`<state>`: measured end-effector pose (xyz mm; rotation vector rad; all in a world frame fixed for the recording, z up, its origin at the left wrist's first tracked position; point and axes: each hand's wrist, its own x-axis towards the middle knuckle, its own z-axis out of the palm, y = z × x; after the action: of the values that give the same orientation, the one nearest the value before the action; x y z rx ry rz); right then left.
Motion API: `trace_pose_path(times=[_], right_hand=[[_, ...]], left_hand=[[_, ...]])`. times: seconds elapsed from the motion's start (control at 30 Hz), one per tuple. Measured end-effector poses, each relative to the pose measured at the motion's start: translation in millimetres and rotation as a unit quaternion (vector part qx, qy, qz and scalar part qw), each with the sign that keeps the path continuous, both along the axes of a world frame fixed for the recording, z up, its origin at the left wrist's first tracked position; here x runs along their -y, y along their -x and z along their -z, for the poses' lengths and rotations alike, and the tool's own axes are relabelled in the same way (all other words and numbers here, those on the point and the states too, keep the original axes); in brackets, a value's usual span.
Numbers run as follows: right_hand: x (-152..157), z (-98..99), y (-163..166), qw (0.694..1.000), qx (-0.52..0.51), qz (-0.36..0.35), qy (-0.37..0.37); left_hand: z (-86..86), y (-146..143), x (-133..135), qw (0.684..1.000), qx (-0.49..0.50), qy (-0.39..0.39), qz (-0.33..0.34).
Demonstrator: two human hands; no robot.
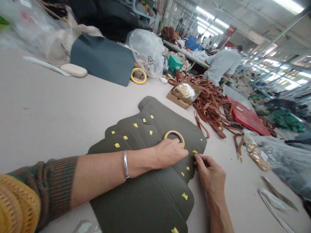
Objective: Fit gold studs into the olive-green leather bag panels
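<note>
Overlapping dark olive panels [136, 197], which look like leather, lie fanned out on the table. Small yellow tape pieces [184, 196] are stuck along their edges on both sides. My left hand [170, 152] reaches across the panels, its fingers closed on a roll of yellow tape [181, 136] that rests on the top panel. At the right edge of the stack, my right hand [212, 174] pinches thumb and finger together beside another tape piece; what is between the fingertips is hidden. The top panel bears a small metal fitting [201, 139] near its right corner.
Beyond the panels stand an open cardboard box [178, 98] of gold-coloured hardware and a heap of brown straps [211, 103]. Another tape roll [138, 75] leans by a dark blue-grey sheet [102, 60]. Bagged hardware [257, 155] lies right. A person [222, 63] stands farther back.
</note>
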<state>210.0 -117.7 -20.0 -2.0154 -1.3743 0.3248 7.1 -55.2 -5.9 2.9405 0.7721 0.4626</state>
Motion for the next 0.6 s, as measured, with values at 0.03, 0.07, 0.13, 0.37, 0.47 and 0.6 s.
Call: trace_pose_path(times=[0.03, 0.07, 0.13, 0.37, 0.47, 0.6], right_hand=[[-0.7, 0.4, 1.5, 0.999, 0.039, -0.002, -0.003], [-2.1, 0.8, 3.4, 0.997, 0.071, 0.001, -0.005], [-6.3, 1.5, 7.0, 0.994, 0.111, 0.011, -0.006], [-17.9, -0.6, 11.7, 0.993, 0.113, 0.027, 0.024], [-21.2, -1.9, 13.6, 0.993, 0.109, 0.037, 0.033], [-22.7, -3.4, 12.2, 0.992, 0.116, 0.028, 0.046]], left_hand=[[0.0, 0.0, 0.0, 1.000, -0.003, 0.002, 0.000], [0.1, 0.0, 0.0, 1.000, -0.004, 0.005, 0.000], [0.3, -0.4, -0.2, 1.000, -0.003, 0.008, -0.002], [2.8, -3.0, -0.9, 1.000, 0.012, -0.004, 0.002], [2.8, -3.7, -0.8, 1.000, 0.003, -0.004, -0.002], [1.2, -3.8, -0.2, 1.000, 0.004, -0.007, -0.010]])
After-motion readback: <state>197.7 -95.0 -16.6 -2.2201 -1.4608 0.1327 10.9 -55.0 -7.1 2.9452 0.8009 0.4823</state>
